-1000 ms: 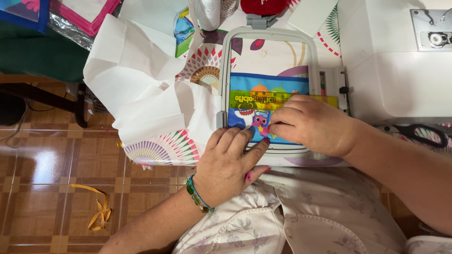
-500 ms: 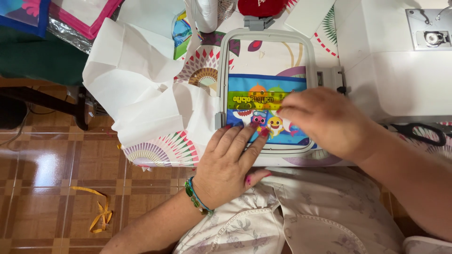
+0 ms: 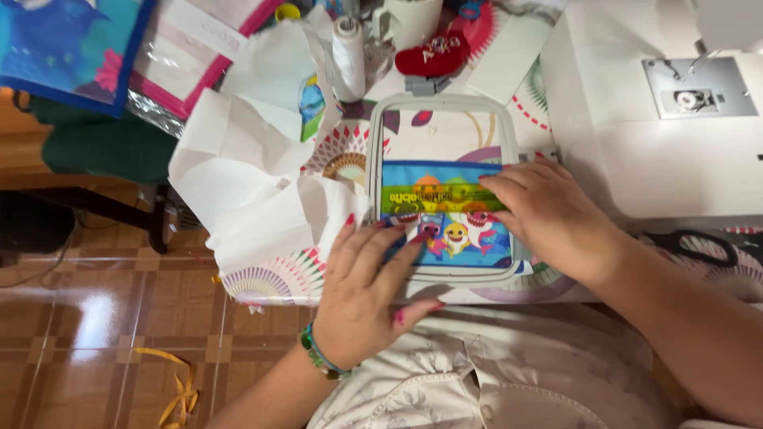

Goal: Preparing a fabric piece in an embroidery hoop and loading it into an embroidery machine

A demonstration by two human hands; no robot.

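Note:
A white embroidery hoop frame (image 3: 373,159) lies on the table with a blue fabric piece (image 3: 477,246) printed with cartoon fish inside it. A green and yellow strip (image 3: 433,197) lies across that fabric. My left hand (image 3: 366,298) lies flat with its fingers spread on the lower left part of the fabric and the hoop's rim. My right hand (image 3: 552,218) rests on the right side of the hoop, its fingertips pressing the right end of the strip. Neither hand grips anything.
A white sewing machine (image 3: 644,119) stands at the right, black scissors (image 3: 695,246) below it. White paper sheets (image 3: 238,183) hang off the table's left edge. A thread spool (image 3: 348,56) and a red pincushion (image 3: 433,56) sit behind the hoop. Tiled floor (image 3: 95,318) lies left.
My right hand has slid up and to the right, uncovering more of the printed fabric. My left hand stays flat in about the same spot.

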